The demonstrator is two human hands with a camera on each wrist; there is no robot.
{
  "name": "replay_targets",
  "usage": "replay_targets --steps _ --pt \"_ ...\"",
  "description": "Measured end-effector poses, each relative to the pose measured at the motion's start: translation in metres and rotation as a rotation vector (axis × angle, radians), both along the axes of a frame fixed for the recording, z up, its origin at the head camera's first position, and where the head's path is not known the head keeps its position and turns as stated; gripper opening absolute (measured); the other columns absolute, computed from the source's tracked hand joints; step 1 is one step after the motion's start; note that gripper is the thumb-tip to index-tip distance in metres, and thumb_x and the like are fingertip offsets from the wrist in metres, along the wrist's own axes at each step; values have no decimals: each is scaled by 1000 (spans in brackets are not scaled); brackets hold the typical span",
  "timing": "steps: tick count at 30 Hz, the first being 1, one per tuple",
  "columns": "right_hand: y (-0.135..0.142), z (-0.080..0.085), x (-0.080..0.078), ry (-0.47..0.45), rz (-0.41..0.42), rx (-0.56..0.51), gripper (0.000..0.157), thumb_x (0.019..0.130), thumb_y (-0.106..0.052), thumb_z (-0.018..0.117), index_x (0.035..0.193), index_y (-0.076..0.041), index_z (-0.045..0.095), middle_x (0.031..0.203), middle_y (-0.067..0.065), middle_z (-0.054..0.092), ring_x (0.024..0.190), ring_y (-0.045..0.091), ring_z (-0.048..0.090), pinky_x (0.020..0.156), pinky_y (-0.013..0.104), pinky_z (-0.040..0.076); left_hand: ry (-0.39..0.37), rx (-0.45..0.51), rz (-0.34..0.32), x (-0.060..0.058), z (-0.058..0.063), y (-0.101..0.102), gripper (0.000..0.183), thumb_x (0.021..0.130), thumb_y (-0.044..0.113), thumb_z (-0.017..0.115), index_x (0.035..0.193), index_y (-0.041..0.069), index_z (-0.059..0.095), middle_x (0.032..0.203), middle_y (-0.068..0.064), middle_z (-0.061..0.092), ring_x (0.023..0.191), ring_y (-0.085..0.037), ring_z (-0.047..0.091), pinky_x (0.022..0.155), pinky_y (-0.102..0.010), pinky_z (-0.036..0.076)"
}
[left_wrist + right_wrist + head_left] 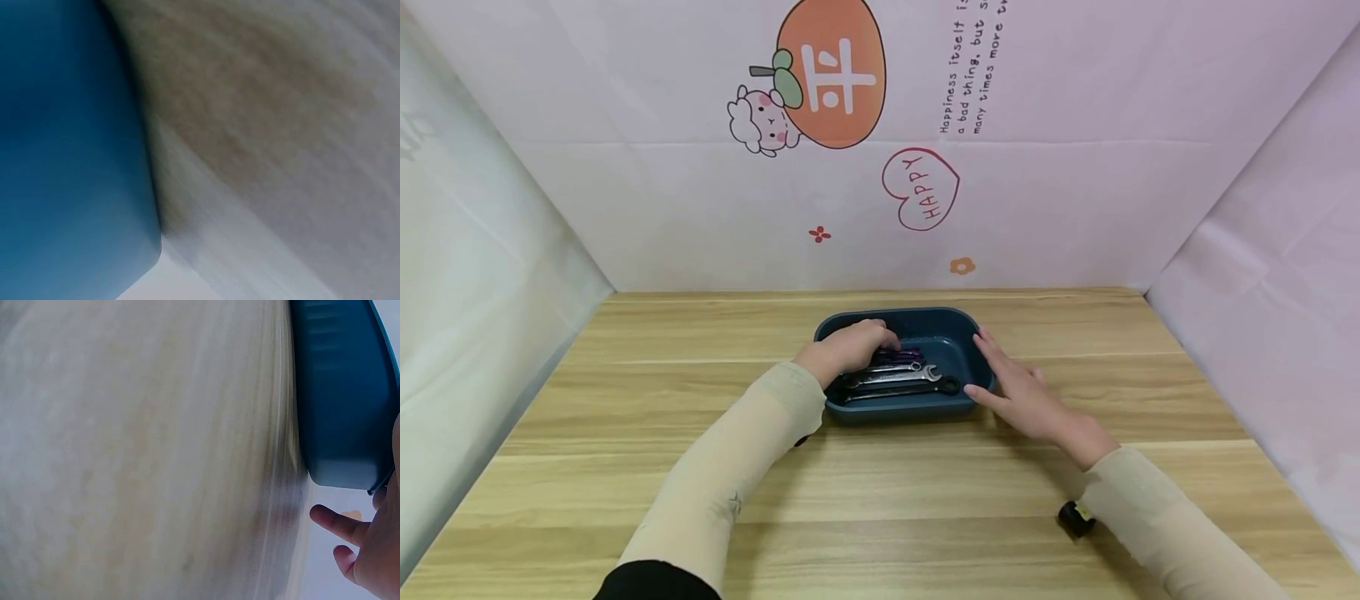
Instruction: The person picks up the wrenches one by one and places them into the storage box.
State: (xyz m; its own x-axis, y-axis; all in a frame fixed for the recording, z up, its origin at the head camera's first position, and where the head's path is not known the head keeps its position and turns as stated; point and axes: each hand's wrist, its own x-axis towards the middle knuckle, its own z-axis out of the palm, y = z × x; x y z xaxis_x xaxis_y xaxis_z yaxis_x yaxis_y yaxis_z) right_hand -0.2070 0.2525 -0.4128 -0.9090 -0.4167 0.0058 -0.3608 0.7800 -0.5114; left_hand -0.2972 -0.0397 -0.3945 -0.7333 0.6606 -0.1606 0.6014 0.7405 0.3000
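Observation:
A dark blue plastic bin (904, 408) sits on the table and holds several wrenches, among them a silver wrench (898, 377) and a black wrench (902, 390). Small purple pieces (910, 355) lie just behind them. My left hand (848, 344) reaches over the bin's left side, fingers bent down beside the purple pieces; its fingertips are hidden, so a grip cannot be made out. At the right end, my right hand (1026, 398) touches the rim with thumb and fingers spread. The right wrist view shows this hand (375, 550) at the bin's outer wall (347, 394).
The wooden table (895, 517) runs up to a white printed cloth backdrop (700, 225), with white cloth on both sides. A small black device (1076, 518) is by the right wrist. Only the bin's wall (69, 156) and wood grain fill the left wrist view.

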Motion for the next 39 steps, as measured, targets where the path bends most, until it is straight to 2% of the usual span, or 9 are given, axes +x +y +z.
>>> replay_targets --steps 8,13,17,27,33,39 --pt "-2 2 3 2 7 -8 84 106 -47 53 166 -11 7 172 11 0 147 46 29 103 71 19 4 0 -2 0 -2 0 50 96 -19 53 132 12 70 129 -11 63 119 -23 61 102 -36 50" --pt "-1 2 2 0 4 -5 84 106 -48 52 166 -12 7 172 10 -1 147 45 29 104 71 18 -9 3 17 0 1 2 54 95 -21 52 132 13 70 125 -11 64 114 -22 62 98 -35 51" --pt "-1 1 0 -10 2 -4 85 105 -49 52 166 -12 6 172 8 -3 148 44 29 106 71 16 -11 -2 29 1 0 1 53 96 -21 51 133 13 70 128 -10 64 117 -22 61 100 -36 50" --pt "-5 0 -8 -3 25 10 84 106 -50 50 166 -11 6 171 5 -4 147 44 29 106 71 17 22 -57 30 0 -1 -3 47 100 -12 52 136 13 68 135 -11 61 128 -23 57 108 -37 45" --pt "-6 1 -12 26 33 27 84 105 -51 53 165 -8 14 171 11 4 148 50 21 106 73 14 4 -76 40 0 1 -7 42 104 2 52 142 16 63 140 -10 58 131 -25 54 107 -40 45" --pt "-3 -1 -15 58 23 57 84 104 -51 55 164 -5 19 171 13 10 150 48 13 107 73 12 28 -21 51 4 13 -12 40 105 12 57 145 12 59 143 -12 56 128 -26 56 105 -42 47"
